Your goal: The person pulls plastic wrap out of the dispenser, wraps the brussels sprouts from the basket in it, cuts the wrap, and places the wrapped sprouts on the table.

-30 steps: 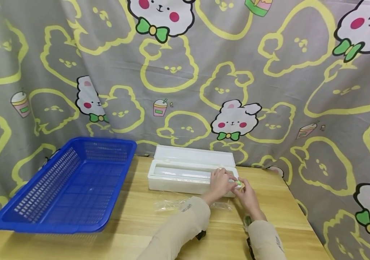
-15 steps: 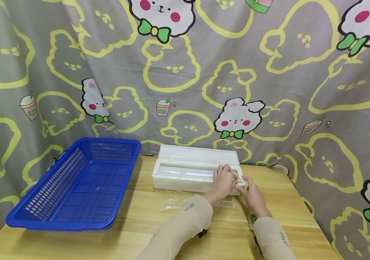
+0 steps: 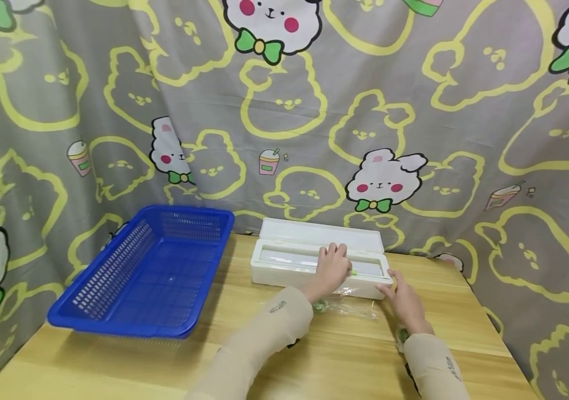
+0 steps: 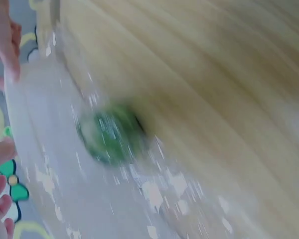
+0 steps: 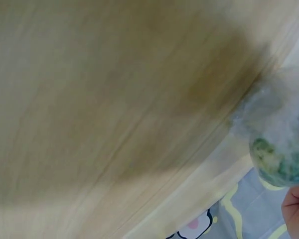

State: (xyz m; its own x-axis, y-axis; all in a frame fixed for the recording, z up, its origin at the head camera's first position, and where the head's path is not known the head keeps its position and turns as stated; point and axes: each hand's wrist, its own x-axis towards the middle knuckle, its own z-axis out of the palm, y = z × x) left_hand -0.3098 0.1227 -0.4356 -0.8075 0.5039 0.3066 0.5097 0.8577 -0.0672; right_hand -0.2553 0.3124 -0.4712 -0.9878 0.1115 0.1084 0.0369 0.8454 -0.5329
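Observation:
A long white plastic-wrap box lies on the table with its lid up and a roll inside. My left hand bends over its front edge, fingers curled at the small green slide cutter; in the left wrist view its thumb lies right by the cutter. At the right end of the box, my right hand grips the corner between thumb and fingers. Clear film spreads over the table in front. A round green thing, blurred, shows among the film in the left wrist view.
A deep blue plastic basket stands at the left of the wooden table. Behind hangs a grey curtain with cartoon prints. Another green thing in clear plastic is close to the right hand in the right wrist view.
The left hand has slid left along the box's front edge, the green cutter moving with it, away from the right end. The right hand stays at that end. The head view has shifted slightly.

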